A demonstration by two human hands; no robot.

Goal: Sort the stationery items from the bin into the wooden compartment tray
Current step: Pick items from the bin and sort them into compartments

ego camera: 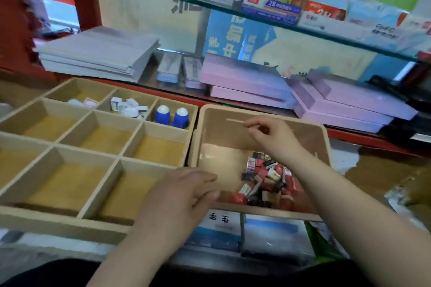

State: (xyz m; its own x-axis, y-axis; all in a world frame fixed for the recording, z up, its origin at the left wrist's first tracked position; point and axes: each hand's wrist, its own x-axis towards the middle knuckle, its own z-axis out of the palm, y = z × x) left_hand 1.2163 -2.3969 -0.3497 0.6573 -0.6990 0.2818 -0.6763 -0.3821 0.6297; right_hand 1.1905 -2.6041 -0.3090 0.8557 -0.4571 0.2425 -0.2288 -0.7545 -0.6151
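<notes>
Shop shelves back the counter where the stationery pile (268,182) fills the bin's (219,133) near-right corner, just below the loosely curled, seemingly empty right hand (270,134); the left hand (184,191) lies spread at the near-left rim.

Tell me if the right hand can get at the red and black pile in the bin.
Probably yes: the right hand hovers above the open-topped bin, nothing covering the pile.

Wooden nine-compartment tray (58,219): one. Beige plastic bin (195,147): one. Blue white-capped bottles (162,114): two. Small white boxes (129,106): several, blurred. Red-black-white packets (268,179): heap, uncountable.
</notes>
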